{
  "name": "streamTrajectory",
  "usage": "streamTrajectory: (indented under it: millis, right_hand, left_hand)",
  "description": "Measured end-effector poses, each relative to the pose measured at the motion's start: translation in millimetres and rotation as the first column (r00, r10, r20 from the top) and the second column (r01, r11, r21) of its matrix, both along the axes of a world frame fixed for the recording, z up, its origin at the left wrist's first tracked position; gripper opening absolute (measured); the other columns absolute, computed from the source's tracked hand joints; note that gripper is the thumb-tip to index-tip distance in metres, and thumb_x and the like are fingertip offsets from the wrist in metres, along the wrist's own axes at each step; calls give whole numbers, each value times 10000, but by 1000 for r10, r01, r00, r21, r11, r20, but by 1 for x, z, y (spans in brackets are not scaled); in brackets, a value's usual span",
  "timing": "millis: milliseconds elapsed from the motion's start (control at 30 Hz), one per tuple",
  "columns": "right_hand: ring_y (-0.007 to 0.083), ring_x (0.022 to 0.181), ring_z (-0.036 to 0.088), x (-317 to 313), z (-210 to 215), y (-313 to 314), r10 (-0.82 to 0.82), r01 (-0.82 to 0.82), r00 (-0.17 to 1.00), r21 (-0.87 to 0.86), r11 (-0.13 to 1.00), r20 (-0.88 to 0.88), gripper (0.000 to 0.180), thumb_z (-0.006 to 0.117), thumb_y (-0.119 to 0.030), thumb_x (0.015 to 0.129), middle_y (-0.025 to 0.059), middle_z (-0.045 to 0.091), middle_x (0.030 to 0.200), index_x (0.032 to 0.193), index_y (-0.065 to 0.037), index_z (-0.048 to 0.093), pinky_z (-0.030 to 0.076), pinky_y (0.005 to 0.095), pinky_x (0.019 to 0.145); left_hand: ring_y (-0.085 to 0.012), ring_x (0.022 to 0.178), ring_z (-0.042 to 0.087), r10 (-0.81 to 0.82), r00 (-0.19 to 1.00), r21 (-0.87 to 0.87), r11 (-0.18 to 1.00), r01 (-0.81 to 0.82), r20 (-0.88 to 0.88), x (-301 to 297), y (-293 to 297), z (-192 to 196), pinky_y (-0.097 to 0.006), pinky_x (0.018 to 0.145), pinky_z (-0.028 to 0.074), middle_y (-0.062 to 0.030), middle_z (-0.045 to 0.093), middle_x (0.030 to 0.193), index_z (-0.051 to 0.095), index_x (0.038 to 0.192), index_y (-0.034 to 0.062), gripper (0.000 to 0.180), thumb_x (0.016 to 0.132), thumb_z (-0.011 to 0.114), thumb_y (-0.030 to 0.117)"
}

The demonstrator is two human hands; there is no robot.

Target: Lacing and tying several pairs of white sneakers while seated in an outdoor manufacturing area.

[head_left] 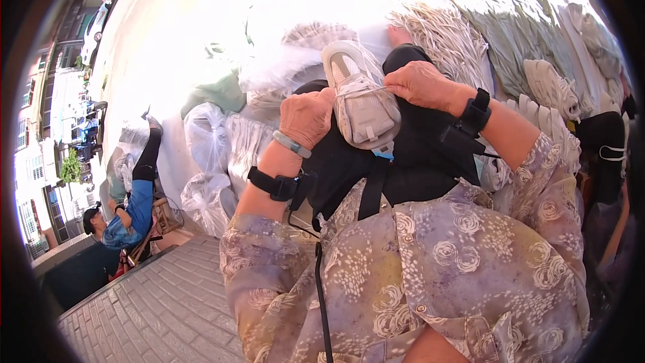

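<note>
Shoe (pixel 369 117) sits on your lap (pixel 433 144), probably light, soft-topped; its firmer sole edge (pixel 342 121) seems the surest hold. Your right hand (pixel 423 85) pinches a lace (pixel 368 89); your left hand (pixel 306 117) curls closed, anything inside hidden.

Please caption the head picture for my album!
Left hand and right hand at the laces of a pale shoe.

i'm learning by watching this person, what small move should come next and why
Probably a gentle outward pull with the right hand: its fingertips appear to pinch the pale lace, which runs across the shoe on the lap. The left hand is closed at the shoe's other side and could steady it, though its exact grip is hidden.
</note>
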State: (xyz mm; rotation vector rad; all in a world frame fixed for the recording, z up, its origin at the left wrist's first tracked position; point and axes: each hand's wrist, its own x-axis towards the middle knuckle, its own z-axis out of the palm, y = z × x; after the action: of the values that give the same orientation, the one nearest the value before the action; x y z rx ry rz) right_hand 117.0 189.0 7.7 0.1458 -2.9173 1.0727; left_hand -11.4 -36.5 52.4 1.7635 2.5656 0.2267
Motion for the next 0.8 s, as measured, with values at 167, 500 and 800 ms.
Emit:
streamTrajectory:
  millis: [167, 500, 800]
  right_hand:
    - [333, 698, 590, 11, -11, 25, -60, 69, 997, 175, 982, -56, 107, 544, -177, 822, 105, 598, 681, 761, -92, 568, 441, 437, 588]
    - [128, 444, 573, -9, 25, 4, 148, 448, 670, -555, 701, 728, 315, 514, -304, 897, 57, 581, 582, 791, -13, 573, 477, 254, 410]
    - [128, 481, 563, -40, 25, -16, 135, 294, 702, -458, 839, 699, 247, 571, -204, 831, 47, 581, 583, 658, -30, 585, 468, 280, 430]
  left_hand:
    - [-341, 611, 576, 97, 989, -50, 995, -92, 116, 10, -39, -13, -417, 517, 439, -125, 582, 660, 545, 800, 98, 98, 858, 524, 174]
    - [-338, 583, 568, 112, 993, 239, 966, -101, -30, -3, -18, 16, -401, 519, 442, -127, 578, 640, 548, 785, 73, 64, 833, 544, 115]
    - [-319, 541, 565, 43, 986, 202, 979, -9, -162, -20, 0, 24, -398, 493, 441, -110, 566, 583, 525, 737, 88, 85, 819, 534, 111]
